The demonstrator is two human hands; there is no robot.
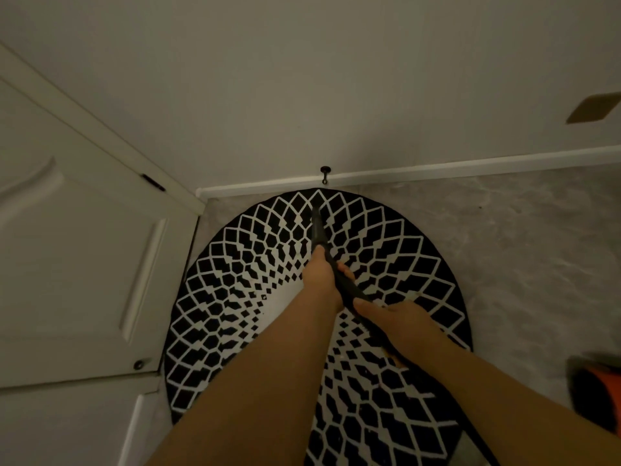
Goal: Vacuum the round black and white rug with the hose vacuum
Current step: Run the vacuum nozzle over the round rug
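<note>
Two bare hands are closed around a slim black vacuum hose wand [319, 230]: the left hand [319, 280] is wrapped around it further forward, and the right hand [400, 322] is clasped on it just behind, thumb laid along the top. The wand is pointed away from the person, and its tip is set on the far edge of the round black and white patterned rug [386, 257], close to the white baseboard [470, 168]. The rug is spread on a pale grey marbled floor [537, 247], with a white panelled door [84, 264] beside it on the left. A small dark doorstop [325, 174] is fixed above the baseboard. An orange and black object [598, 388], partly cut off, is seen at the right edge.
</note>
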